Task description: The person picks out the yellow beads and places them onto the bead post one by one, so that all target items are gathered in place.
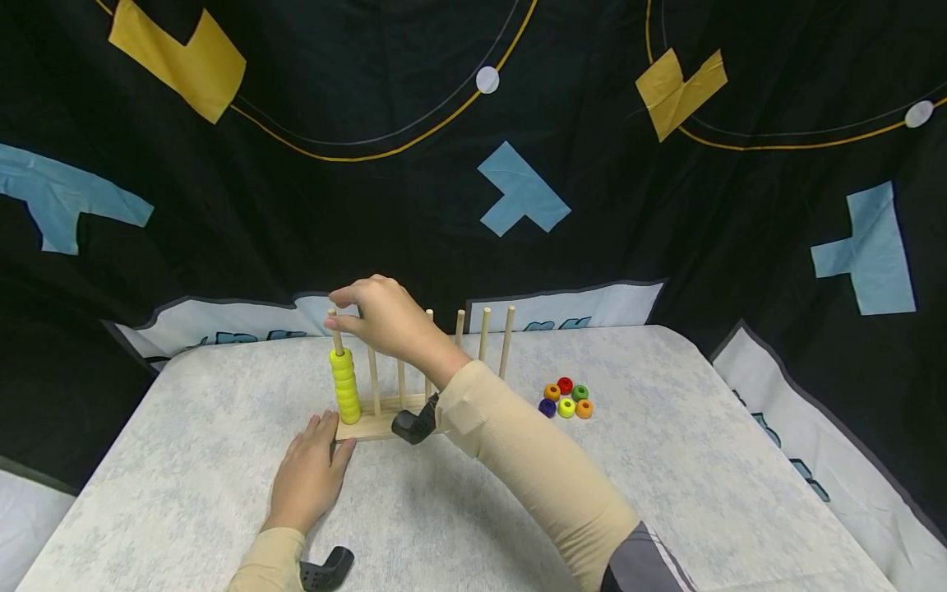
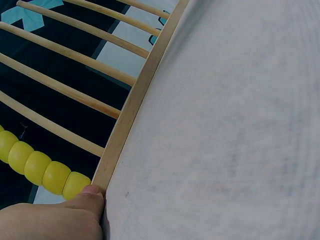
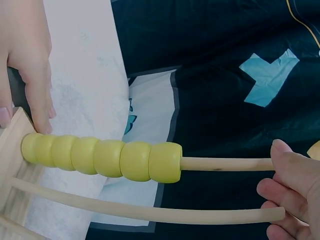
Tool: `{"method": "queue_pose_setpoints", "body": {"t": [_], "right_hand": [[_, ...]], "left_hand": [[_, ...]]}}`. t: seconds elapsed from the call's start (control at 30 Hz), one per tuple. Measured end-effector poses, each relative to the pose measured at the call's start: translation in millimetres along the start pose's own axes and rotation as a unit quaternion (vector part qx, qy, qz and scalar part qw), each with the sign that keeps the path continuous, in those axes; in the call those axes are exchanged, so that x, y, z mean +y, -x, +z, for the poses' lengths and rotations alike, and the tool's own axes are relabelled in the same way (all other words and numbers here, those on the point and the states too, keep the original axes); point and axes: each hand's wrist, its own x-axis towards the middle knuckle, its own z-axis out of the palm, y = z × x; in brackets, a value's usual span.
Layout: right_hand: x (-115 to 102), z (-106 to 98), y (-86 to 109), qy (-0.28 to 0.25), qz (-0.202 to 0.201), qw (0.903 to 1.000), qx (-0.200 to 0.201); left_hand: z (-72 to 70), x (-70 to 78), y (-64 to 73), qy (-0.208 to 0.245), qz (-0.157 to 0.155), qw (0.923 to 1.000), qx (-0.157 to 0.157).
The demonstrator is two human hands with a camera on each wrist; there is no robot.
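Observation:
A wooden peg stand (image 1: pixel 380 425) with several upright pegs stands on the table. Its leftmost peg carries a stack of yellow beads (image 1: pixel 345 386), also plain in the right wrist view. My right hand (image 1: pixel 388 316) is at the bare top of that peg (image 3: pixel 225 164), thumb and fingers spread about the tip; no bead shows between them. The left hand (image 1: pixel 307 477) rests against the stand's left end with fairly straight fingers. Its thumb (image 2: pixel 90 192) touches the base beside the lowest bead. The other pegs are bare where visible; my right hand and forearm hide parts of some.
Right of the stand lies a small group of loose beads: red (image 1: pixel 565 386), green (image 1: pixel 580 393), dark blue (image 1: pixel 547 408), yellow (image 1: pixel 566 408) and two orange (image 1: pixel 584 409). A black patterned cloth (image 1: pixel 414 214) hangs behind the pale table (image 1: pixel 703 460).

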Motion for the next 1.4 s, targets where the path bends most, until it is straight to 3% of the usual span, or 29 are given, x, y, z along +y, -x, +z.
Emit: {"method": "queue_pose_setpoints", "body": {"t": [0.43,0.9,1.17,1.4], "right_hand": [[11,-8,17.8,-0.001,-0.008,0.9995,0.031],[30,-38,72.5,-0.002,-0.069,0.9900,0.124],[57,-40,127.4,0.011,-0.046,0.9919,0.118],[87,-24,176.0,-0.012,0.039,0.9941,0.100]], "left_hand": [[2.5,0.4,1.4,0.001,0.002,1.0000,0.008],[2.1,-1.2,0.7,0.006,0.010,0.9997,0.023],[3.3,-1.1,1.3,0.004,0.017,0.9997,0.020],[1.0,-3.7,0.7,0.005,0.021,0.9997,0.014]]}}
